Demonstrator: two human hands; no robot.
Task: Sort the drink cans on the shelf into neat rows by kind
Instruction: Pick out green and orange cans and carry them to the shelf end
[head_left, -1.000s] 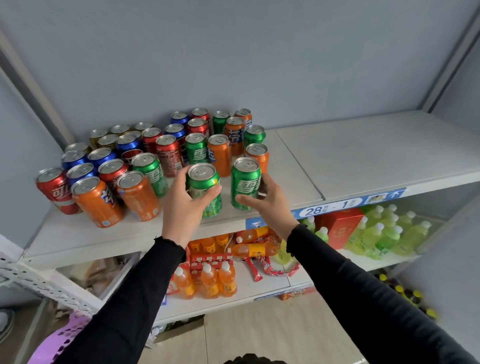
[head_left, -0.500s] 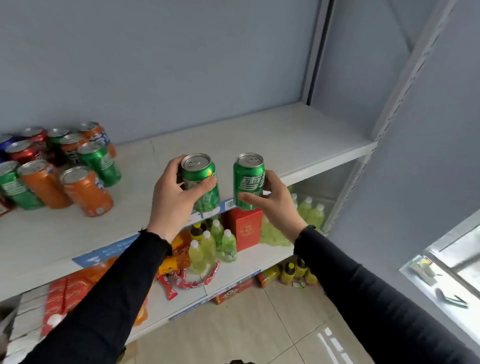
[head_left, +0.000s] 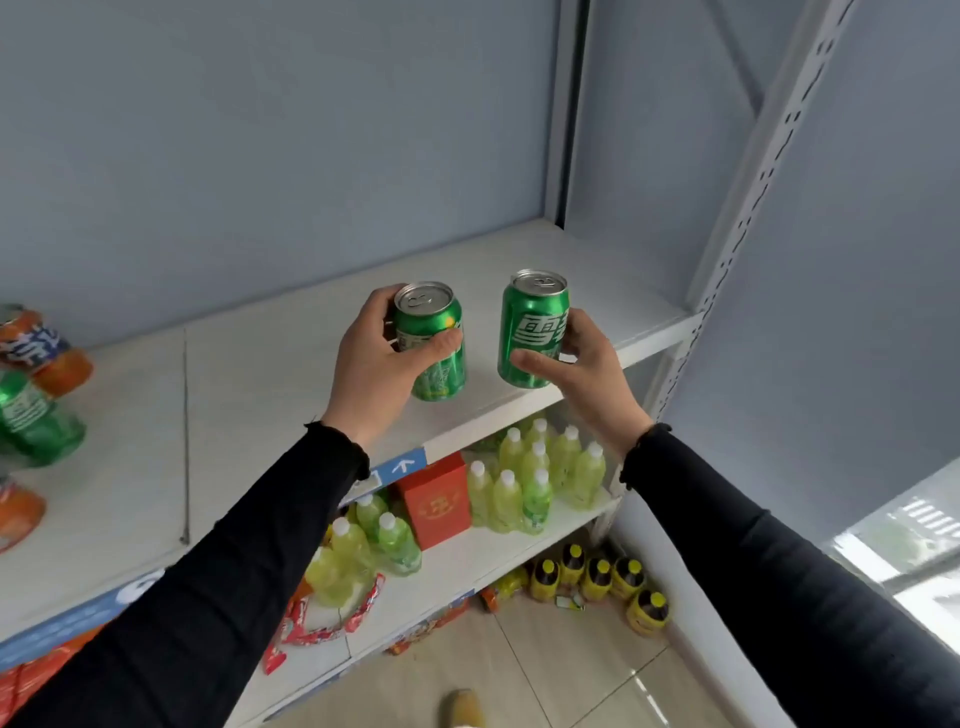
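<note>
Reaching up from the bottom corners of the frame, two black sleeves are leading to the hands at the centre. The left hand is gripping a green can, thumb across its front and fingers behind; the can is tilting slightly and its base is sitting low over the front part of the white shelf, though contact cannot be told. Just right of it, the right hand is clasping a second green can with white lettering, holding it upright; whether it is touching the shelf cannot be told. The two cans are sitting near each other without touching. Below the shelf's front edge, pale green bottles and a red box are standing on a lower shelf. At the far left edge of the frame, well apart from the hands, orange cans and another green can are crowding together on the same shelf. Farther back, a grey wall is rising behind the shelf.
</note>
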